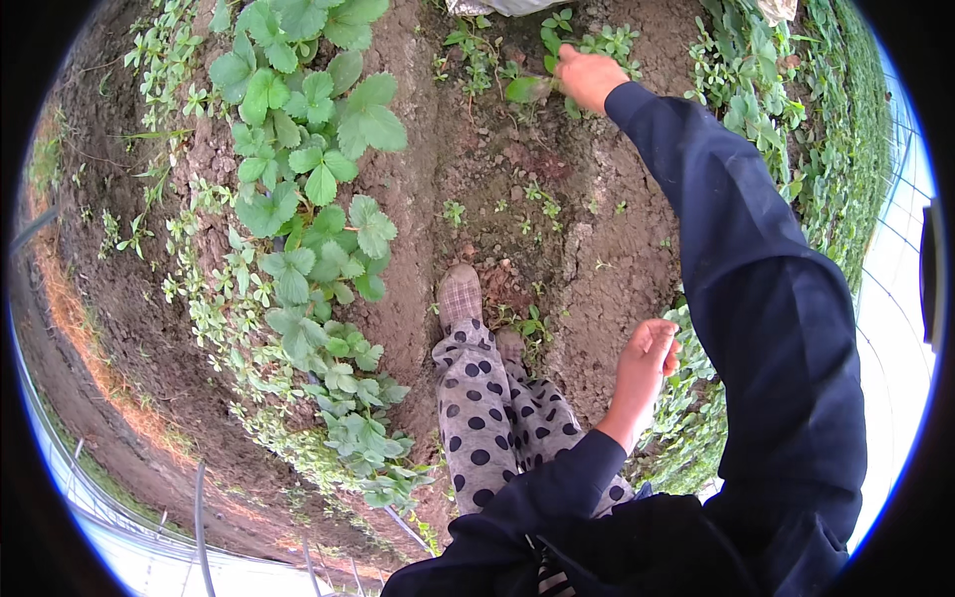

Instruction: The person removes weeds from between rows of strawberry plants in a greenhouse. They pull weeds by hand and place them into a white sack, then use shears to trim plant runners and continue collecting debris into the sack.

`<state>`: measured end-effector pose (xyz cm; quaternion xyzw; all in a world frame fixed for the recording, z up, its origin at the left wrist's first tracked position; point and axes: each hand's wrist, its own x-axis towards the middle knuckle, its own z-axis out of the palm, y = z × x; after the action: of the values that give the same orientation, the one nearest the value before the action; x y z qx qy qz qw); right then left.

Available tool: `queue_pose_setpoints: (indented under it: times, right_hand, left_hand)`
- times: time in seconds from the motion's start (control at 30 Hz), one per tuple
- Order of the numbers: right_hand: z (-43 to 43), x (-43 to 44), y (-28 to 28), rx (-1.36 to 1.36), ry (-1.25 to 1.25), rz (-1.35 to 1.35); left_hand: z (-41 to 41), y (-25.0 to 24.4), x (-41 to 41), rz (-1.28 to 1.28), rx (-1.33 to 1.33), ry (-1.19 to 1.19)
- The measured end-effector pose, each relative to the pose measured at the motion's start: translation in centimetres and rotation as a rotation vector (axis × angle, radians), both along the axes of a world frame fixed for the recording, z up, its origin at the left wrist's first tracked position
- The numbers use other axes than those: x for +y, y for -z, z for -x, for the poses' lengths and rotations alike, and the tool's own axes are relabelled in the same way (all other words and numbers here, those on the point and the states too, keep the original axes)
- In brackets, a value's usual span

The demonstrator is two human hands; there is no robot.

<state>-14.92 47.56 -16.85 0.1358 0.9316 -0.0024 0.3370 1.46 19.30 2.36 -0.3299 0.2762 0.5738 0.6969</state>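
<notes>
My right hand (589, 78) reaches far forward over the furrow, fingers closed around a green leafy plant (528, 89) with broad leaves. The exact grip is partly hidden behind the fingers, and the nearest leaf looks blurred. Low weeds (477, 56) grow just left of that hand. Closer to my body, my left hand (645, 369) hovers above the right side of the furrow with its fingers curled in. Nothing shows in it. Under it and to its right is the low foliage (690, 399) of the right-hand bed.
Strawberry plants (321, 179) line the raised bed on my left, with small weeds (216, 291) along it. My shoe (459, 295) stands on the soil furrow (515, 186). A pale plastic bag (507, 6) lies at the far end. Metal hoops (200, 522) rise at lower left.
</notes>
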Motion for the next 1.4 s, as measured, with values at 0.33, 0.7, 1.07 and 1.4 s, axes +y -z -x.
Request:
queue_pose_setpoints:
  times: [0.33, 0.7, 1.07, 1.4]
  right_hand:
    - [-1.5, 5.0, 3.1, 0.015, 0.076, -0.430]
    - [-1.2, 4.3, 0.5, -0.072, 0.192, -0.264]
    - [-10.9, 10.5, -8.4, -0.016, 0.509, -0.388]
    - [-14.0, 13.1, -9.5, 0.059, 0.373, -0.484]
  left_hand:
    - [0.4, 0.2, -0.5, 0.042, 0.002, 0.013]
    - [0.5, -0.2, -0.4, 0.051, 0.023, 0.045]
    - [-1.0, -0.3, -0.1, 0.005, 0.019, -0.011]
    - [-2.6, -0.1, -0.7, -0.041, 0.097, -0.003]
